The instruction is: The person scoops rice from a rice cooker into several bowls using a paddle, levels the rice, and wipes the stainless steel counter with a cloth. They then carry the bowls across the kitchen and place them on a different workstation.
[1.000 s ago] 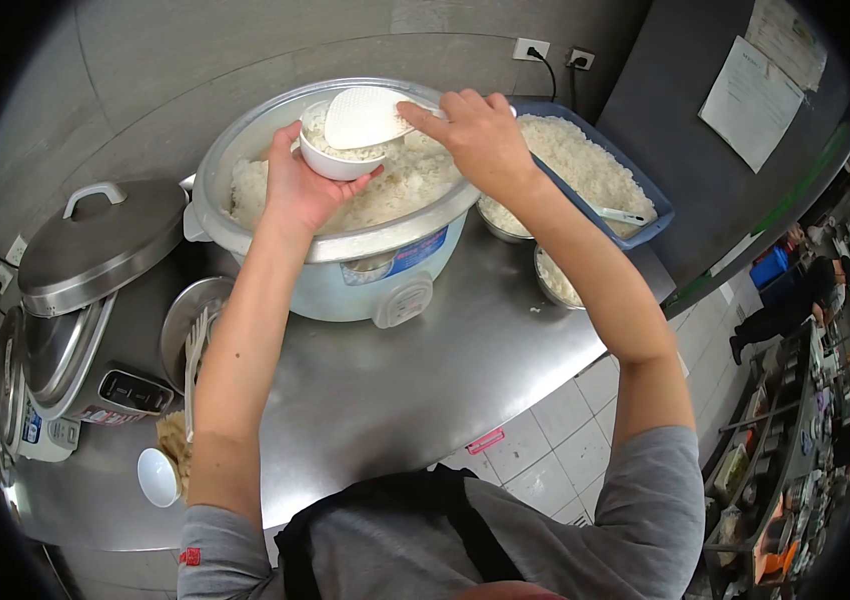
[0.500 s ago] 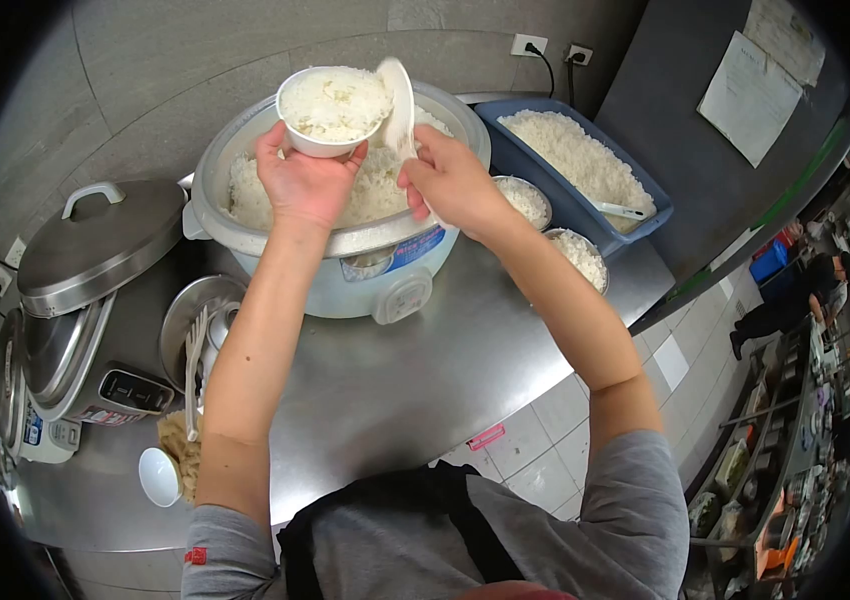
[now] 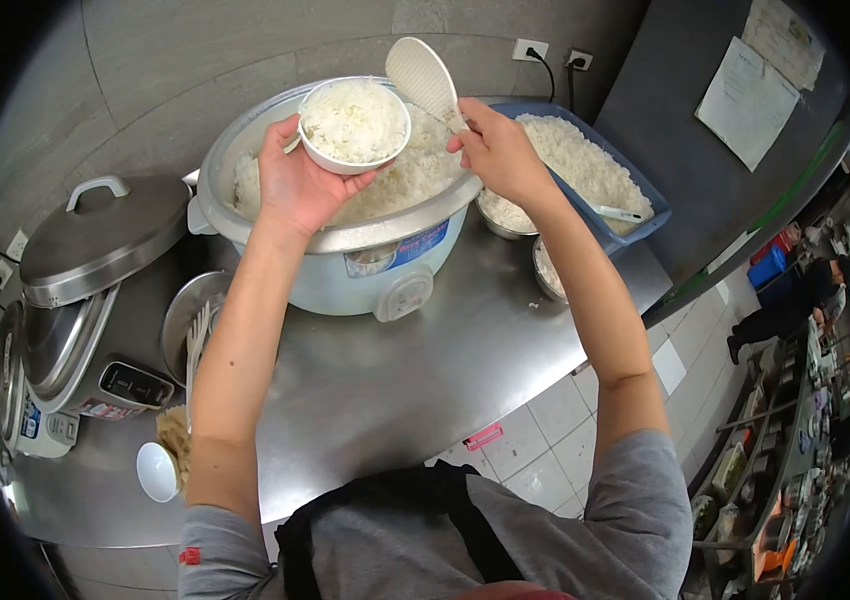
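Observation:
A white bowl (image 3: 355, 168) heaped with rice (image 3: 353, 118) rests in my left hand (image 3: 307, 192), whose fingers and thumb curl round its sides. My right hand (image 3: 505, 150) grips the handle of a white rice paddle (image 3: 423, 76), with the blade raised up and to the left, apart from the bowl. Below both hands stands a large rice cooker (image 3: 355, 290), uncovered and holding a lot of cooked rice. Part of its rice is hidden by the bowl and my left hand.
Right of the cooker, a blue tub (image 3: 660, 205) holds rice and a white-handled utensil. Metal bowls of rice (image 3: 510, 234) sit before it. At left are a lidded cooker (image 3: 135, 370), a metal lid (image 3: 105, 240) and a small white bowl (image 3: 158, 472). A person (image 3: 795, 305) stands far right.
The bowl has shifted slightly right and tipped toward me. My right hand has moved right and up, taking the paddle off the bowl's rim. The rice in the bowl looks more rounded.

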A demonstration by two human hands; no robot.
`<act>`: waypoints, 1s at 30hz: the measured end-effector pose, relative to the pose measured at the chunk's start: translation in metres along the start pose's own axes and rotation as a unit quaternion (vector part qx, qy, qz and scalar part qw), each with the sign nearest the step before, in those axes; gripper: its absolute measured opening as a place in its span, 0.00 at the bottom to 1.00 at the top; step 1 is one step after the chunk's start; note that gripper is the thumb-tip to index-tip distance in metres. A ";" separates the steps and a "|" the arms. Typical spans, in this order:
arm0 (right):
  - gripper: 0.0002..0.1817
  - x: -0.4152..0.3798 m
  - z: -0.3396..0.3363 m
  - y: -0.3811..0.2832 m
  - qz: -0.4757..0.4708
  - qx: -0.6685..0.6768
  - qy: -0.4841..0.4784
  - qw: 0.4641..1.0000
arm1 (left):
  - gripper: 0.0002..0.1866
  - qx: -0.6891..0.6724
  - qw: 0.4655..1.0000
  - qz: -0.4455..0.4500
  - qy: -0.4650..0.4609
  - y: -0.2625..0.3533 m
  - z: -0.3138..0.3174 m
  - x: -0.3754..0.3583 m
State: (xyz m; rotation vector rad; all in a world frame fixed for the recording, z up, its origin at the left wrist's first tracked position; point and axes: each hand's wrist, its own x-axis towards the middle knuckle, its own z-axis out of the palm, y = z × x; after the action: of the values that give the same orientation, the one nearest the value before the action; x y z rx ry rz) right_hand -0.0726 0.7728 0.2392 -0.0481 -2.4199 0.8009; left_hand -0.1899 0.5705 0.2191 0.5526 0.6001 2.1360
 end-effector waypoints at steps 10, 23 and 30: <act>0.20 0.003 0.002 -0.028 -0.064 -0.193 0.003 0.979 | 0.37 -0.014 0.998 -0.060 -0.008 0.017 -0.016 -0.017; 0.14 0.053 0.046 -0.021 -0.057 -0.463 -0.192 0.863 | 0.32 -0.014 0.997 0.067 0.029 0.035 0.005 -0.086; 0.13 0.060 0.055 -0.021 -0.083 -0.465 -0.209 0.856 | 0.32 -0.025 0.992 0.112 0.043 0.043 -0.001 -0.096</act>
State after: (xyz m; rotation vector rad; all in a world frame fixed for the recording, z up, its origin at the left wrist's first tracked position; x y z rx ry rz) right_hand -0.1489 0.7391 0.2463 -0.0392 -2.9362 -0.5566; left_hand -0.1627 0.4696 0.2263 0.5218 0.5514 2.3900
